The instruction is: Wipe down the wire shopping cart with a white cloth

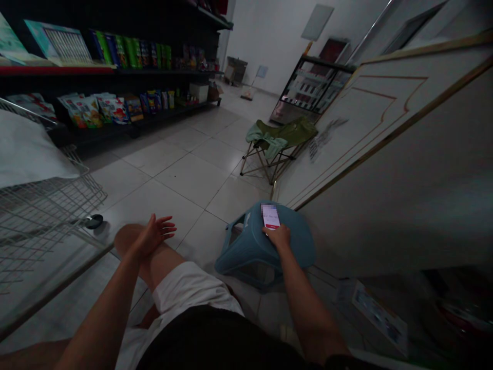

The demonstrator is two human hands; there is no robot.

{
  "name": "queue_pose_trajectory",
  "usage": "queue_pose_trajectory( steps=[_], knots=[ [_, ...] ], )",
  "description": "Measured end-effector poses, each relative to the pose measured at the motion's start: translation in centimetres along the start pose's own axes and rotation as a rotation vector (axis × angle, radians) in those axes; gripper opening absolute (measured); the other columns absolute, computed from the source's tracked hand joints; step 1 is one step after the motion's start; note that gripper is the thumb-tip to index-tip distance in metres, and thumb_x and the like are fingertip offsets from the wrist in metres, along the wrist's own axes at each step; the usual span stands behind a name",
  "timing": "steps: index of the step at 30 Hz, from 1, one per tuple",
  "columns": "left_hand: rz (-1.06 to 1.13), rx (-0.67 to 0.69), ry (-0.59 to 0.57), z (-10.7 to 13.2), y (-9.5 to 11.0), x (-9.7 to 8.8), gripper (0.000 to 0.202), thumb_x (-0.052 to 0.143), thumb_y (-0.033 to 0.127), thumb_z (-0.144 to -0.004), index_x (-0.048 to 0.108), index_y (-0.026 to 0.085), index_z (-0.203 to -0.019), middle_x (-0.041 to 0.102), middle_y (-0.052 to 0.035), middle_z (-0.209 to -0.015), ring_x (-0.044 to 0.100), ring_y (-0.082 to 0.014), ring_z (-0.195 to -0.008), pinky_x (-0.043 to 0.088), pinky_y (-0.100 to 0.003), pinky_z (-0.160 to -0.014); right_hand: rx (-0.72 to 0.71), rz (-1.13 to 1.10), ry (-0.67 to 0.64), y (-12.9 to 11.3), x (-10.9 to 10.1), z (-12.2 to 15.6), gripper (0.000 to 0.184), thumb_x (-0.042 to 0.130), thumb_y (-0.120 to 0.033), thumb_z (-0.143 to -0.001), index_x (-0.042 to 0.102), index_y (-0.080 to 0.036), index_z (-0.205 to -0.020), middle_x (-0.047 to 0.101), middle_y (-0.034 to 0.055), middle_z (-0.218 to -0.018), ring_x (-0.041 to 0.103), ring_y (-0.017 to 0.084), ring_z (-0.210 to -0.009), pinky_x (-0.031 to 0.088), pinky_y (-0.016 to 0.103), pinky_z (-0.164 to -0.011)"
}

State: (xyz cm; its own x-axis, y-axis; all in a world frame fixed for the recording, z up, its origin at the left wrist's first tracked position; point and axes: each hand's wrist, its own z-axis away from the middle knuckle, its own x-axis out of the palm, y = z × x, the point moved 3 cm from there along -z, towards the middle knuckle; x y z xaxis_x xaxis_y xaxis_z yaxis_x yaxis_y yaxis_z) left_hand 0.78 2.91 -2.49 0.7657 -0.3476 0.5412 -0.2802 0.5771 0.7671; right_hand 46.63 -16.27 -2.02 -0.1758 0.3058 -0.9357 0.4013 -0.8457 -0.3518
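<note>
Phone (271, 217): where is it?

Over the seat of the blue stool (300, 234). Can't tell if it touches the plastic or hangs just above.

Hands?

My right hand (280, 236) is closed on the phone's near end, thumb side by the lower edge; the other fingers are hard to make out. My left hand (154, 235) is left of the stool, by my bare knee (129, 236), fingers loosely spread, holding nothing.

Progress?

Done: phone in hand, screen lit, facing me. Pale page, red bar near the bottom, top part blocked out in squares. Text too small to read, so I can't say what's left on it.

Surface and room?

Seat is smooth plastic, slot in its near-left side. Stool stands on pale floor tiles (185, 172). Just right of it, a white panel (346, 123) with brown trim. Beyond it, a green folding chair (298, 129) with a paler cloth (271, 143) draped over. Well left of it, a wire cart (34, 216) carrying something white (31, 149). Far left beyond it, dark shelves (157, 72) with snack packs (92, 110). Dim light.
</note>
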Motion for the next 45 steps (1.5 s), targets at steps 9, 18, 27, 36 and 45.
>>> queue_pose_trajectory(
  steps=[9,18,27,36,45],
  knots=[
    [0.004,0.004,0.003,0.0,0.1,0.0,0.057,0.041,0.061,-0.093,0.066,0.014,-0.113,0.072,-0.0131,-0.098,0.069,-0.0254,-0.093,0.053,-0.041,-0.085,0.026,0.064,-0.043,-0.3,-0.3,0.4,0.083,0.071,-0.054,-0.063,0.054,-0.007,-0.13,0.055,0.0258,-0.132,0.052,0.038,-0.125,0.044,0.046,-0.103],
    [0.012,0.007,-0.002,0.3,0.3,0.1,0.054,0.043,0.059,-0.093,0.066,0.014,-0.113,0.072,-0.0127,-0.098,0.068,-0.025,-0.092,0.053,-0.041,-0.086,0.085,0.092,-0.073,-0.6,-0.7,1.2,0.086,0.067,-0.06,-0.063,0.052,-0.015,-0.134,0.048,0.0227,-0.138,0.045,0.041,-0.13,0.041,0.054,-0.102],
    [-0.037,0.037,0.013,0.3,0.3,0.1,0.055,0.046,0.061,-0.091,0.066,0.015,-0.112,0.072,-0.0125,-0.097,0.069,-0.0255,-0.092,0.053,-0.042,-0.087,0.059,0.104,-0.026,-0.9,-1.9,2.0,0.093,0.071,-0.063,-0.065,0.046,-0.015,-0.14,0.044,0.0231,-0.14,0.042,0.041,-0.131,0.04,0.055,-0.103],
    [-0.298,0.194,0.141,0.5,0.7,1.6,0.064,0.069,0.065,-0.07,0.067,0.011,-0.106,0.071,-0.0103,-0.086,0.068,-0.0238,-0.081,0.053,-0.039,-0.08,-0.657,-0.468,0.067,-11.3,0.1,6.8,0.037,0.049,-0.041,-0.089,0.067,-0.013,-0.105,0.065,0.0094,-0.092,0.058,0.02,-0.088,0.046,0.034,-0.089],
    [-0.802,0.65,0.298,7.9,10.8,4.5,0.052,0.055,0.06,-0.085,0.067,0.018,-0.114,0.07,-0.0055,-0.097,0.066,-0.0208,-0.092,0.051,-0.038,-0.09,-1.08,-0.698,-0.21,-24.7,2.6,16.2,0.035,0.049,-0.042,-0.094,0.072,-0.018,-0.081,0.067,0.004,-0.076,0.056,0.012,-0.071,0.043,0.024,-0.072]
  ],
)
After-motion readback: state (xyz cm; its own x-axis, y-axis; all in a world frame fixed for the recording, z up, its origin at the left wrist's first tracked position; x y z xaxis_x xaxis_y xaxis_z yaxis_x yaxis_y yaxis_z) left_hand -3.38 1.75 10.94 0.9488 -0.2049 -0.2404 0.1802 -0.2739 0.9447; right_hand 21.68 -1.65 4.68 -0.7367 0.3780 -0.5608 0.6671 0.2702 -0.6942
